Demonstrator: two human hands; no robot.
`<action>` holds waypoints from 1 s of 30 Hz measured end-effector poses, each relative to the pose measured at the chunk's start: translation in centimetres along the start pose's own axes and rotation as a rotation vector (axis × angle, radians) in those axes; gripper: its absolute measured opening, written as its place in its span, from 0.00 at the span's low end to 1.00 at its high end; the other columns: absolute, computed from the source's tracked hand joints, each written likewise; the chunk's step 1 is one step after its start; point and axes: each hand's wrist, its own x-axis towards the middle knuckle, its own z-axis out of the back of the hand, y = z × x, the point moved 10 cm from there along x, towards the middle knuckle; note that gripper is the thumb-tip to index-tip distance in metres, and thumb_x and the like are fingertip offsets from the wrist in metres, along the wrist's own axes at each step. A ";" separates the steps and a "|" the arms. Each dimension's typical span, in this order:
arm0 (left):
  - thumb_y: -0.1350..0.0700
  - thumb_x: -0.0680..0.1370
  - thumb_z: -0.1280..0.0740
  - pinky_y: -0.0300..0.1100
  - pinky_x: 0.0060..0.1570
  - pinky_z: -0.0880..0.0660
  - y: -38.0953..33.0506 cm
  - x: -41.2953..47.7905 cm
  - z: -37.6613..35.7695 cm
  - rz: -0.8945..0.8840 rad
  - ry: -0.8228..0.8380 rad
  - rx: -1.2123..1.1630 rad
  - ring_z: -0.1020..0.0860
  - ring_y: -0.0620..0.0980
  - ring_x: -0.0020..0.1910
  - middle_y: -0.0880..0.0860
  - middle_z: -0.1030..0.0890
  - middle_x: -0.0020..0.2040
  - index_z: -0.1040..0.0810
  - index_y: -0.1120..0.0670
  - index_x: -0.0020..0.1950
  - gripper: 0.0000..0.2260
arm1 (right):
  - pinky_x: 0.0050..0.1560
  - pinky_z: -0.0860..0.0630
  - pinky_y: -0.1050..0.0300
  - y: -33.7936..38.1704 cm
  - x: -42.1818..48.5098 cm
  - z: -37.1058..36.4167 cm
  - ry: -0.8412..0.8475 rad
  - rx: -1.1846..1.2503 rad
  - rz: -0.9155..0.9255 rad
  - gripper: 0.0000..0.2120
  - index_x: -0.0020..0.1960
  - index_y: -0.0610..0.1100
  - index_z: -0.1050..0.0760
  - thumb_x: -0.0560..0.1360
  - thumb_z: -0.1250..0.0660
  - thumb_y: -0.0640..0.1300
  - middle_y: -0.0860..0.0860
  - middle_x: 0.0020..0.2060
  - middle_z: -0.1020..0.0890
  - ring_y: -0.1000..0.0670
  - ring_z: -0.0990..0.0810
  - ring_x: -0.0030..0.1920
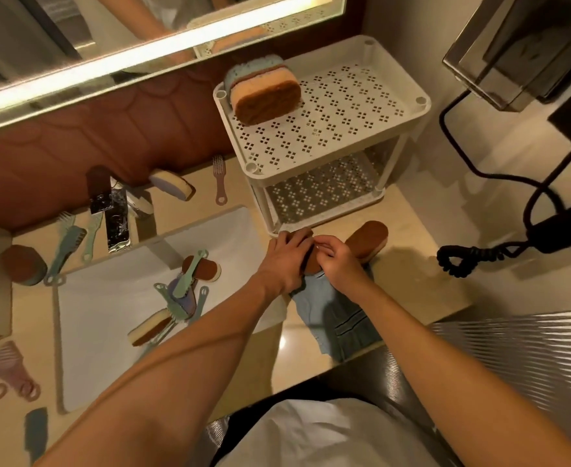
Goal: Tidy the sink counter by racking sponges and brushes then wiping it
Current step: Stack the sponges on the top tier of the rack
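Two sponges [264, 96] are racked, stacked in the back-left corner of the top shelf. I'd call this early in the racking step, with the wipe-down a long way off.

Left to right: pink brushes [6, 375] sit at the near-left edge of the counter. A brown sponge [24, 264] and some green brushes [68, 244] are left of the tap [115, 214]. A lone sponge [173, 185] and a pink brush [219, 180] lie along the back wall. The sink [109, 315] holds a heap of brushes and sponges [176, 291].

Both hands meet just in front of the rack [324, 106]. The left hand [287, 254] lies over something brown [311, 266] with its fingers fairly straight, and honestly I can't tell if it's gripping. The right hand [336, 261] has its fingers curled on the near end of the counter sponge [370, 235], which lies flat just beside the rack's foot. A blue cloth [331, 318] sits under both wrists. A coiled cord [459, 261] is off to the right.

Next move, I'd guess: get a proper grip, lift that sponge over the rack's rim and set it beside the stack. After that the sink heap needs a lot of trips.
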 end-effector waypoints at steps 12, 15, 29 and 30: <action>0.41 0.70 0.32 0.51 0.60 0.36 -0.5 1.3 2.0 -0.080 -0.148 0.227 0.31 0.58 0.59 0.57 0.28 0.60 0.25 0.57 0.63 0.28 | 0.61 0.26 0.57 1.0 0.9 2.8 -0.159 -0.160 0.066 0.17 0.64 0.41 0.23 0.78 0.42 0.33 0.49 0.55 0.19 0.48 0.21 0.61; 0.39 0.68 0.30 0.51 0.60 0.36 -1.2 1.2 3.0 -0.039 -0.187 0.193 0.32 0.58 0.59 0.57 0.28 0.60 0.27 0.56 0.62 0.29 | 0.62 0.25 0.45 2.4 0.8 4.6 -0.268 -0.368 0.207 0.21 0.61 0.41 0.21 0.72 0.43 0.38 0.45 0.56 0.18 0.43 0.21 0.59; 0.46 0.72 0.23 0.53 0.52 0.23 0.1 1.0 3.2 0.127 -0.012 -0.213 0.22 0.61 0.55 0.59 0.21 0.59 0.38 0.55 0.68 0.33 | 0.76 0.52 0.42 0.2 3.6 5.7 -0.089 -1.211 -0.105 0.36 0.75 0.41 0.38 0.71 0.33 0.52 0.33 0.78 0.47 0.35 0.55 0.79; 0.46 0.72 0.23 0.53 0.54 0.23 0.3 1.1 3.1 0.132 -0.008 -0.230 0.23 0.60 0.57 0.58 0.22 0.60 0.35 0.55 0.68 0.32 | 0.75 0.51 0.42 0.2 3.8 6.2 -0.100 -1.196 -0.127 0.37 0.74 0.39 0.39 0.70 0.32 0.54 0.32 0.78 0.49 0.35 0.56 0.79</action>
